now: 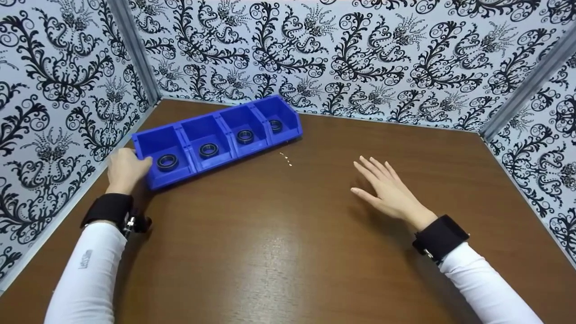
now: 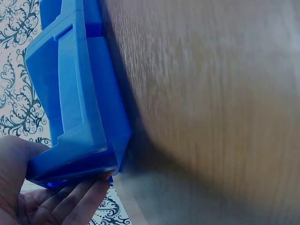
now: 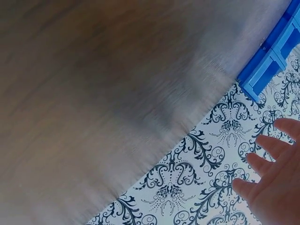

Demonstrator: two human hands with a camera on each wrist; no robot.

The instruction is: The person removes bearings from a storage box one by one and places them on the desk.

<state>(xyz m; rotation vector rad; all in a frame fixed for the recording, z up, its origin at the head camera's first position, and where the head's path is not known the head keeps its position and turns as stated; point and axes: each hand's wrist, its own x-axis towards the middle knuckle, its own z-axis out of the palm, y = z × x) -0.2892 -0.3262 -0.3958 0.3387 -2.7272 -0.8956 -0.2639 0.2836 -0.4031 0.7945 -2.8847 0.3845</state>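
- A brown wood-grain surface [image 1: 288, 216] is stretching beneath the left hand [image 1: 126, 168] and right hand [image 1: 389, 191].
- A white back wall [image 1: 315, 58] is standing beyond both hands, showing black floral scrolls.
- A matching left wall [image 1: 45, 112] is rising left of the left hand, a matching right wall [image 1: 555, 180] right of the right hand.
- Grey corner posts [image 1: 135, 51] are standing beyond the hands.
- Pale glare [image 1: 272, 265] is lying between the hands, closer to the camera.

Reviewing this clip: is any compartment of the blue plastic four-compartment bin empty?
None is empty: the head view shows the blue plastic four-compartment bin with one of four black round rings in each compartment.
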